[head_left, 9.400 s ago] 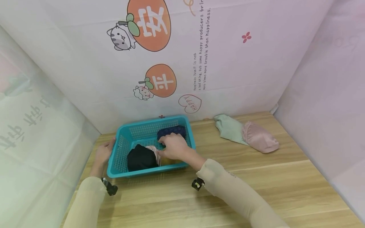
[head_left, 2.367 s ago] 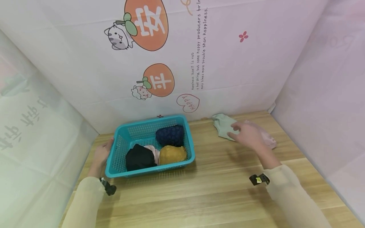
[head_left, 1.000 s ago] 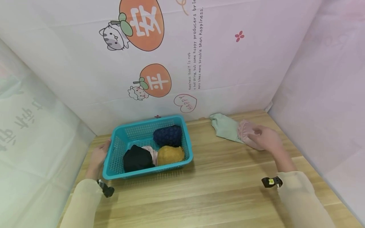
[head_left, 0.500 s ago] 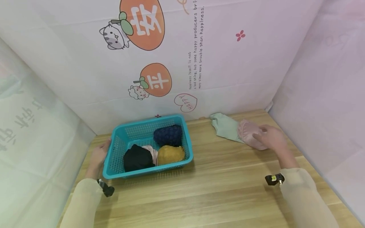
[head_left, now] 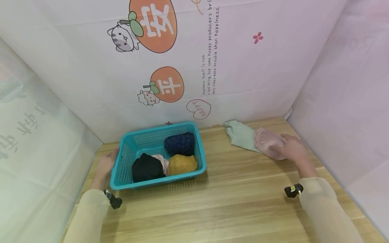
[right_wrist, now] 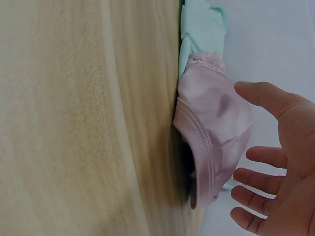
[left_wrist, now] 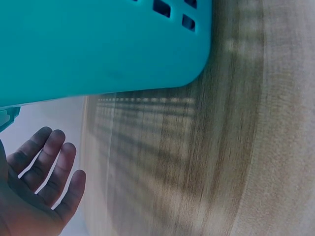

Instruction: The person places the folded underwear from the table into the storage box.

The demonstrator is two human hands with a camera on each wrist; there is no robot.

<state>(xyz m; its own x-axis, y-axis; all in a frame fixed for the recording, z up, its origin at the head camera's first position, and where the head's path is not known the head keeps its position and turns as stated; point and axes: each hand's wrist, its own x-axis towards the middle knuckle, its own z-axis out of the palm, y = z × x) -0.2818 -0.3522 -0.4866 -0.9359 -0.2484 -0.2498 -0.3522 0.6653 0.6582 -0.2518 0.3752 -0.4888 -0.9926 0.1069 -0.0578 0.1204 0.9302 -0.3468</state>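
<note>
A pair of pink satin panties [head_left: 268, 143] with a lace edge lies folded on the table at right, overlapping a mint-green folded cloth [head_left: 242, 135]. Over the panties' right end is my right hand [head_left: 292, 148]. In the right wrist view its thumb and fingers are spread, with no grip on the pink fabric [right_wrist: 216, 113]. My left hand [head_left: 104, 165] is at the left rim of a teal plastic basket [head_left: 158, 182]. Its fingers [left_wrist: 57, 167] are loosely extended below the basket's edge in the left wrist view; the thumb is mostly hidden.
Inside the basket are a black bundle [head_left: 148, 167], a pale pink striped cloth [head_left: 164, 162], a mustard-yellow bundle [head_left: 183, 164] and a navy roll [head_left: 180, 144]. White printed sheets [head_left: 237, 67] wall in the wooden table [head_left: 212, 206] at the back and sides.
My right hand has gone from the basket, past the mint cloth, to the pink panties, edging slightly right over the last second. The left hand has stayed at the basket.
</note>
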